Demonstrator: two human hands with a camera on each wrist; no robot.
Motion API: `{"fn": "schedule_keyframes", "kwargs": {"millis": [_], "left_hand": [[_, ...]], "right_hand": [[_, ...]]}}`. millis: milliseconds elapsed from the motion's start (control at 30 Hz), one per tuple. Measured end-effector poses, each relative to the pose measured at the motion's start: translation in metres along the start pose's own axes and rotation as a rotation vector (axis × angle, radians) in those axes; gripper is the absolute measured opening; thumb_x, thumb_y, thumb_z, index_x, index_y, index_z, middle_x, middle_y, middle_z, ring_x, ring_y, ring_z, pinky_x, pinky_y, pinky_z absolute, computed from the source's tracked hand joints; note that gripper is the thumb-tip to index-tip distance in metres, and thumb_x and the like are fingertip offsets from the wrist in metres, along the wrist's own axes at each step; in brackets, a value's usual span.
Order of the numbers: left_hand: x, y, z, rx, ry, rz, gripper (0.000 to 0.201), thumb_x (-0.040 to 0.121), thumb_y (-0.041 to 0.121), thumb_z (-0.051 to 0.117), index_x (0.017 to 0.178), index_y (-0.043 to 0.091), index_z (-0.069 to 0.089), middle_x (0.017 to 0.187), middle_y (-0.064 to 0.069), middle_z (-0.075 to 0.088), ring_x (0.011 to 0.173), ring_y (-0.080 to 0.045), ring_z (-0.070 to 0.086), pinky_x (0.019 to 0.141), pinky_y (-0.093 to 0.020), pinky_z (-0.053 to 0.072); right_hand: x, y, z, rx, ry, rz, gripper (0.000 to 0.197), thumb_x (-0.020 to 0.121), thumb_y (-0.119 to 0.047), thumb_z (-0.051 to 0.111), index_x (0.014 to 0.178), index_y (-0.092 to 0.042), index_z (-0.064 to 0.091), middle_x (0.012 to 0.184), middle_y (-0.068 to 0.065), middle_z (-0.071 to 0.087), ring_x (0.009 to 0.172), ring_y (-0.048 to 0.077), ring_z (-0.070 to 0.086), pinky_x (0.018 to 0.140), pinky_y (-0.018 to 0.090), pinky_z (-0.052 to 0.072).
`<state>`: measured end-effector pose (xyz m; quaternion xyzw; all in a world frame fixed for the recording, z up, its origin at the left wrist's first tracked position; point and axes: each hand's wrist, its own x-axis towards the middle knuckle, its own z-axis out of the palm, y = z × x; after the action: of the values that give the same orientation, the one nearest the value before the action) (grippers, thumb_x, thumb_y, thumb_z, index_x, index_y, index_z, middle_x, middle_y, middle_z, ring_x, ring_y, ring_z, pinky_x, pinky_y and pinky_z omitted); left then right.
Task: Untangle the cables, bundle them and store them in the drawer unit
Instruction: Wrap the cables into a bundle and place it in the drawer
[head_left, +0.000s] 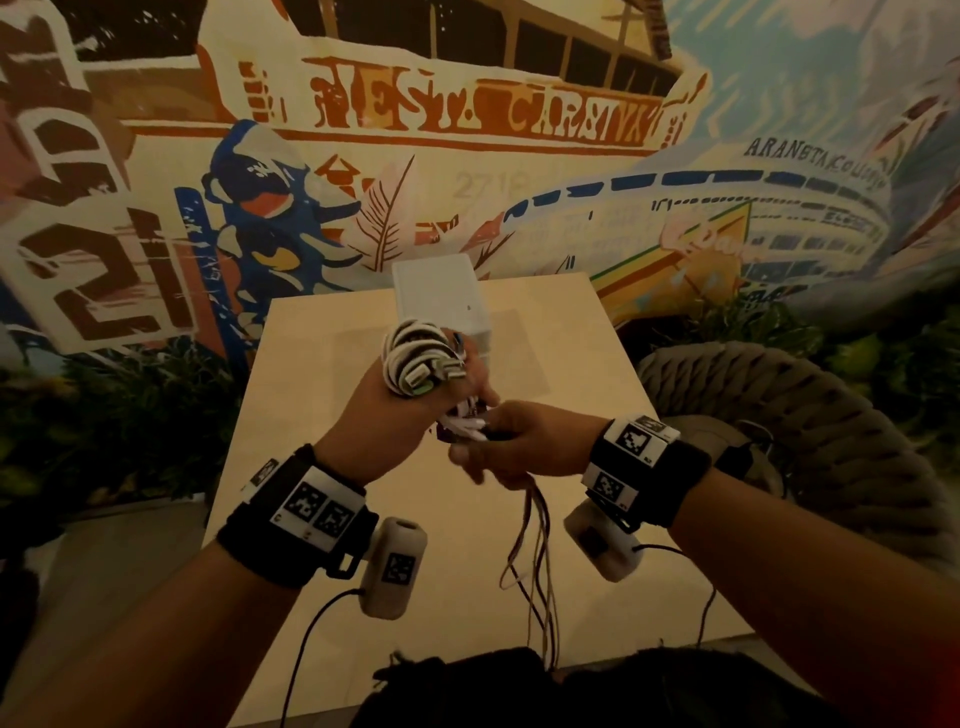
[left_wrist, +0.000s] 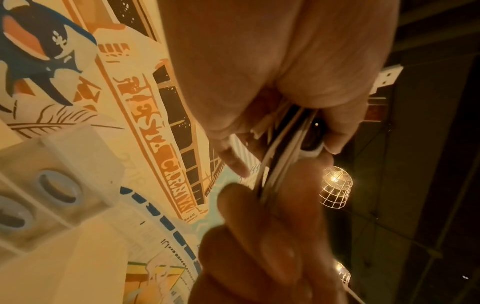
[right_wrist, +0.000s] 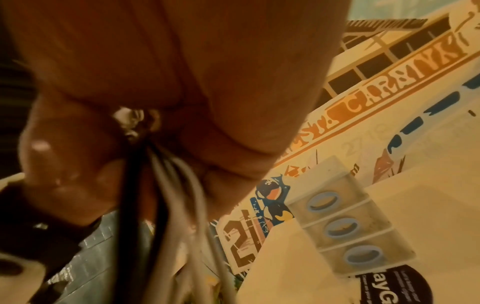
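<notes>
Gripping coiled cables (head_left: 415, 364), the raised left hand (head_left: 387, 421) meets the right hand (head_left: 524, 441) clutching their trailing strands.

- Support surface: a table (head_left: 363, 364) with a pale, light-wood-coloured top, set with its far edge near a painted mural wall.
- Item on the table: a white drawer unit (head_left: 441, 296), standing upright at the far edge, near the middle.
- Drawer fronts: three translucent drawers, stacked one above another, each with a blue ring-shaped pull (right_wrist: 340, 228).
- Additional item: a dark round label with white lettering (right_wrist: 389, 286), lying flat on the tabletop just in front of the unit.
</notes>
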<state>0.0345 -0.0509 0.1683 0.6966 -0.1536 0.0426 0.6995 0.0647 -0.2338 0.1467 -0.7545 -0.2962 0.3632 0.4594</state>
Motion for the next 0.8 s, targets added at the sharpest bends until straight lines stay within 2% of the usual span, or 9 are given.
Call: {"fn": "schedule_keyframes", "kwargs": {"millis": [67,200,267,400,433,500,567,633,800], "left_hand": [[0.001,0.001,-0.004,0.008,0.058,-0.027,0.014,0.088,0.02,0.072,0.094,0.01,0.064,0.082,-0.015,0.068,0.082,-0.036,0.067,0.085,-0.051,0.056],[-0.001,-0.004,-0.01,0.136,0.079,-0.074,0.014,0.088,0.017,0.069,0.084,0.031,0.072,0.073,-0.021,0.064,0.071,-0.041,0.063,0.076,-0.058,0.056],[-0.001,-0.007,-0.01,0.243,0.056,-0.084,0.013,0.086,0.01,0.069,0.079,0.021,0.069,0.075,-0.027,0.061,0.071,-0.043,0.061,0.073,-0.057,0.055],[-0.002,-0.007,-0.008,0.298,0.002,-0.098,0.012,0.083,-0.022,0.062,0.084,-0.017,0.051,0.073,-0.034,0.04,0.063,-0.042,0.04,0.064,-0.026,0.049],[-0.002,-0.007,-0.009,0.313,-0.005,-0.101,0.012,0.083,-0.026,0.059,0.085,-0.018,0.051,0.069,-0.029,0.04,0.061,-0.041,0.04,0.061,-0.016,0.044],[-0.003,-0.012,-0.013,0.422,-0.028,-0.111,0.016,0.085,-0.021,0.062,0.087,-0.009,0.052,0.056,0.002,0.045,0.051,-0.013,0.046,0.063,-0.006,0.037],[-0.003,-0.018,-0.02,0.55,-0.085,-0.113,0.018,0.086,-0.003,0.071,0.084,0.009,0.057,0.062,0.011,0.049,0.058,0.002,0.051,0.065,-0.008,0.037],[-0.004,-0.022,-0.028,0.668,-0.159,-0.12,0.023,0.082,0.023,0.073,0.072,0.03,0.054,0.063,0.007,0.053,0.062,-0.008,0.053,0.062,-0.024,0.04],[-0.004,-0.013,-0.037,0.879,-0.333,-0.196,0.016,0.084,0.018,0.076,0.08,0.007,0.064,0.069,-0.007,0.063,0.06,-0.015,0.049,0.066,-0.038,0.045]], "right_hand": [[-0.004,0.008,0.001,0.007,0.005,0.04,0.035,0.102,-0.039,0.052,0.085,-0.01,0.059,0.066,0.009,0.046,0.052,0.014,0.044,0.053,0.026,0.041],[-0.011,0.011,-0.002,0.092,-0.003,0.087,0.036,0.104,-0.042,0.043,0.084,-0.014,0.056,0.062,-0.001,0.032,0.052,0.012,0.03,0.051,0.023,0.032],[-0.013,0.012,-0.004,0.033,0.001,0.118,0.037,0.104,-0.045,0.044,0.086,-0.016,0.059,0.061,-0.004,0.034,0.054,0.014,0.032,0.055,0.026,0.035],[-0.018,0.016,-0.006,-0.004,0.038,0.172,0.036,0.104,-0.046,0.046,0.092,-0.016,0.063,0.06,-0.005,0.04,0.051,0.011,0.042,0.061,0.029,0.049],[-0.019,0.017,-0.006,-0.008,0.052,0.179,0.037,0.104,-0.046,0.046,0.093,-0.016,0.064,0.06,-0.005,0.041,0.051,0.011,0.043,0.061,0.029,0.05],[-0.019,0.016,-0.004,-0.007,0.065,0.195,0.036,0.105,-0.043,0.045,0.096,-0.014,0.064,0.061,-0.004,0.039,0.051,0.012,0.04,0.059,0.029,0.048],[-0.018,0.015,-0.003,0.013,0.076,0.211,0.035,0.107,-0.038,0.044,0.097,-0.012,0.065,0.06,-0.004,0.037,0.05,0.012,0.035,0.055,0.029,0.043],[-0.017,0.014,-0.002,0.029,0.093,0.219,0.034,0.107,-0.035,0.044,0.096,-0.01,0.065,0.058,-0.004,0.037,0.047,0.011,0.034,0.051,0.026,0.04],[-0.014,0.013,0.002,-0.009,0.102,0.236,0.031,0.106,-0.03,0.045,0.092,-0.011,0.065,0.056,-0.003,0.039,0.043,0.011,0.036,0.049,0.027,0.04]]}}
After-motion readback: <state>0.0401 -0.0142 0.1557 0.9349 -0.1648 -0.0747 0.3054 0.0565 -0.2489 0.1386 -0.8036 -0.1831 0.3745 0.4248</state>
